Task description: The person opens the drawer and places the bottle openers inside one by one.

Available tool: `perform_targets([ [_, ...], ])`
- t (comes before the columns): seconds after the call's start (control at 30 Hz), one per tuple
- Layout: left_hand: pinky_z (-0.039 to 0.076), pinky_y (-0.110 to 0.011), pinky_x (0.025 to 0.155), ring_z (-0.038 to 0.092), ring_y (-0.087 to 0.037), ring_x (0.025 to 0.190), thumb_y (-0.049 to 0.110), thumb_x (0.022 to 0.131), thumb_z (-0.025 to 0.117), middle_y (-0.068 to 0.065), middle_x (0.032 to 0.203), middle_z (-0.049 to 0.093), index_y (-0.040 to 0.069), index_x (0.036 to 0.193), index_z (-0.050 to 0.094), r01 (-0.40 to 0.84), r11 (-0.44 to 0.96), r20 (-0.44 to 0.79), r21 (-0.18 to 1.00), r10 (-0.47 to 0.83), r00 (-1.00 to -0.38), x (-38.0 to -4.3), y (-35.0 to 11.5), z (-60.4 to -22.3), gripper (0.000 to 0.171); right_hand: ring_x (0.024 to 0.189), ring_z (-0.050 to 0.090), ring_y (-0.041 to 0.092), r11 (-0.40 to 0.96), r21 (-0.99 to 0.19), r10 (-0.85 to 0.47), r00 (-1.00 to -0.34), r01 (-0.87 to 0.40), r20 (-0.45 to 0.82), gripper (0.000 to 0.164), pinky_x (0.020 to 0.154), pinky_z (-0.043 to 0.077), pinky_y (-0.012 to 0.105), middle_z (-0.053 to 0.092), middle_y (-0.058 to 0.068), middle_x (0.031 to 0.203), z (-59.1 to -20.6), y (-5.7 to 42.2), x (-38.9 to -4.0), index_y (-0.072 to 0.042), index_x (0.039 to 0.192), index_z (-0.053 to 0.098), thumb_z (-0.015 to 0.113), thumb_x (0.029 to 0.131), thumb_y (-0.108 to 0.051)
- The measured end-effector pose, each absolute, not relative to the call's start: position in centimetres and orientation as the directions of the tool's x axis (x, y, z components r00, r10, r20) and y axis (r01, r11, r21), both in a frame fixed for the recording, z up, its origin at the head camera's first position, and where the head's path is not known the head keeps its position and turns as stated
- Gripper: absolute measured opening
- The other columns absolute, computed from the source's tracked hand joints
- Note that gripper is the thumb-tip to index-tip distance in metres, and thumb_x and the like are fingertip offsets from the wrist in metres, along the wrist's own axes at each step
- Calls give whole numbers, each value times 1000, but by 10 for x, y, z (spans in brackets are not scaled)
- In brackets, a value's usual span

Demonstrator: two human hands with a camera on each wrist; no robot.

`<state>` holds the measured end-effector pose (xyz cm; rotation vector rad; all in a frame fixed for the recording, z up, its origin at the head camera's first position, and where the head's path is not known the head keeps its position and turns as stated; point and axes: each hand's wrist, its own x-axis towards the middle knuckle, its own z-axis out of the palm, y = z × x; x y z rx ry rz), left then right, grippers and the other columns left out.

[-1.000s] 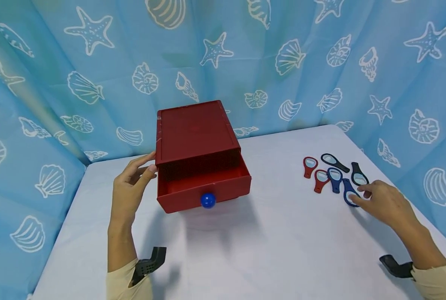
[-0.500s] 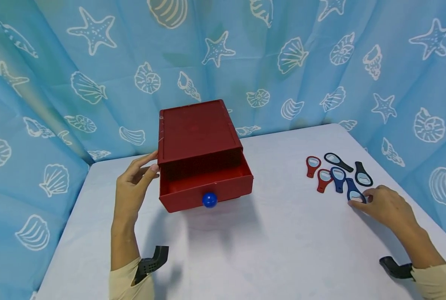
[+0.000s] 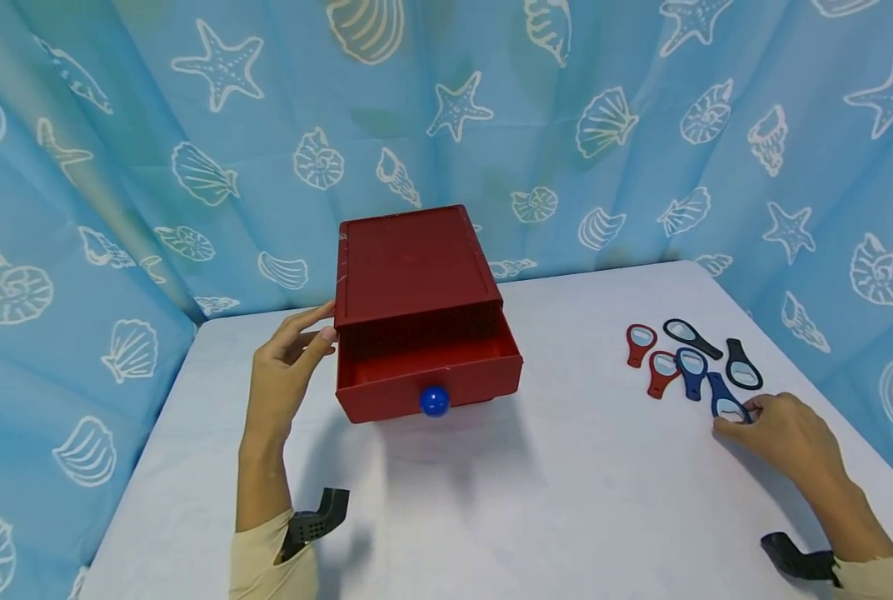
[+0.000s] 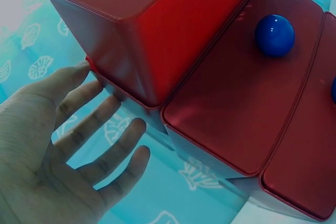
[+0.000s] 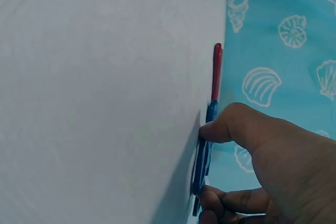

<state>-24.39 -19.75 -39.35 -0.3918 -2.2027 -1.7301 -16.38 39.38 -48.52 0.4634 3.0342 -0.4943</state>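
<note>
A red drawer cabinet (image 3: 416,267) stands at the back of the table, its top drawer (image 3: 386,406) pulled out by a blue knob (image 3: 435,402). My left hand (image 3: 277,383) rests at the cabinet's left side, fingers spread and fairly straight; the left wrist view shows the thumb and index finger touching the wall. To the right, my right hand (image 3: 795,437) pinches the lens end of a blue magnifying glass (image 3: 720,388) between thumb and fingers. The right wrist view shows this glass (image 5: 200,169) edge-on, close to the tabletop.
Beside the pinched one lie two red magnifying glasses (image 3: 635,355), another blue one (image 3: 693,387) and two black ones (image 3: 735,354). A blue seashell curtain (image 3: 386,108) hangs behind the white table (image 3: 566,500). Lower shut drawers (image 4: 236,93) show in the left wrist view.
My right thumb and fingers have closed on the lens end of the blue magnifying glass, which has turned slightly. The left hand keeps its place by the cabinet. The head view has shifted a little.
</note>
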Motion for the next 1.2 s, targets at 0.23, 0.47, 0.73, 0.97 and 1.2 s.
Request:
perform_targets([
  [0.23,53,-27,93,63,-19,112,30,98,67,7,135,58,27,136,64,393,239,401,888,17,-916,-246,-198,-396,39,73,48,34,892,-314,335,-942,325,-24,61,53,42,41,51,17,76,-485,393,-156,17,101,61,79,77,-36],
  [0.47,53,-27,93,63,-18,112,31,98,67,7,135,58,28,136,65,389,239,396,890,16,-918,-247,-199,-396,38,75,47,33,895,-331,324,-946,298,25,60,54,39,38,49,19,82,-480,385,-153,16,104,61,79,78,-36],
  [0.73,53,-28,93,63,-18,113,32,97,67,7,136,57,28,136,64,383,243,390,891,20,-921,-247,-200,-397,39,72,46,29,906,-364,268,-959,217,93,56,50,35,34,49,15,79,-468,375,-153,16,103,64,81,79,-33],
  [0.97,53,-28,93,63,-18,112,32,97,67,7,135,58,27,136,64,388,244,395,889,21,-919,-248,-201,-397,39,73,47,29,911,-366,241,-965,188,105,56,48,37,33,49,15,80,-460,365,-155,16,104,64,82,80,-31],
  [1.2,53,-28,93,64,-18,112,32,98,66,7,136,58,27,136,64,395,244,402,886,20,-915,-248,-201,-396,39,73,47,29,921,-360,209,-969,149,132,58,48,37,32,50,15,81,-454,356,-156,15,107,64,82,79,-32],
])
